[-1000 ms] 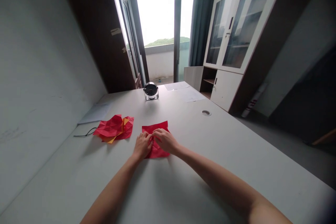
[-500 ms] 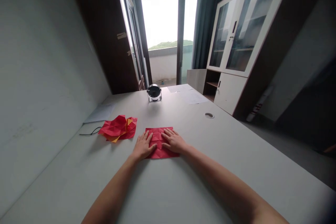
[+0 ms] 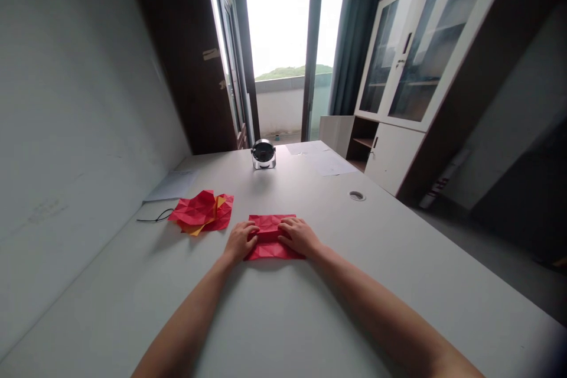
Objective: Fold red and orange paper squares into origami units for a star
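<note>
A creased red paper sheet [image 3: 271, 229] lies on the white table [image 3: 310, 307] in front of me. My left hand [image 3: 240, 241] rests on the sheet's left side with fingers bent and pressed onto it. My right hand [image 3: 300, 235] presses on the right side, fingers curled toward the middle. Both sets of fingertips nearly meet over the paper's centre. A pile of crumpled red and orange papers [image 3: 202, 211] sits to the left of the sheet, apart from both hands.
A small round desk fan [image 3: 263, 153] stands at the table's far end. White sheets [image 3: 321, 159] lie at the far right, another paper [image 3: 172, 185] and a black cord [image 3: 154, 218] at the left by the wall. A cable hole [image 3: 357, 195] is right; cabinets stand beyond.
My fingers lay flat and spread on the sheet half a second ago; now they are curled inward toward its middle. The view has also shifted slightly.
</note>
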The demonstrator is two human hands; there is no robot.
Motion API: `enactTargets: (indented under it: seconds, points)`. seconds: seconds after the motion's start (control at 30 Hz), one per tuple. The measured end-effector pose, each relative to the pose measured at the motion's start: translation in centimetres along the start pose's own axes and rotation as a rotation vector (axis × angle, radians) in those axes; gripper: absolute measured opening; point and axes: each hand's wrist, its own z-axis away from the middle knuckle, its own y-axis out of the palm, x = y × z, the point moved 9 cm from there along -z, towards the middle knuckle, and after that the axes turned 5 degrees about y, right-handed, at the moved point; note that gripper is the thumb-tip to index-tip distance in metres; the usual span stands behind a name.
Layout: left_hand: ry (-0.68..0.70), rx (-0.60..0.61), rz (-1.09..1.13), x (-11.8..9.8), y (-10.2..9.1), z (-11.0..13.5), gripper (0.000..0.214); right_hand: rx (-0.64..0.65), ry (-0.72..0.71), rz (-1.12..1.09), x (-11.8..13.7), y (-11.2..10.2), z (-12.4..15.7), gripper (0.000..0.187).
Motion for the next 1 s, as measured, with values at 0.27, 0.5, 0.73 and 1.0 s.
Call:
enactTargets:
  seconds: [0.27, 0.5, 0.73, 1.0]
  points:
    - [-0.015, -0.167, 0.233, 0.7, -1.5, 0.0, 0.016, -0.071, 0.085, -0.064, -2.0, -0.8, -0.5, 0.016]
    - [-0.225, -0.410, 0.666, 3.2, -1.4, 0.5, 0.028, -0.325, 0.246, -0.552, -4.8, -2.3, -0.2, 0.019]
    - [-0.201, -0.351, 0.194, 2.0, -2.2, 0.8, 0.039, -0.217, 0.376, -0.347, -5.1, -0.9, 0.2, 0.034]
    - [0.157, 0.163, -0.118, -2.8, 3.6, 0.4, 0.046, -0.179, 0.233, 0.071, -2.6, -1.7, 0.0, 0.034]
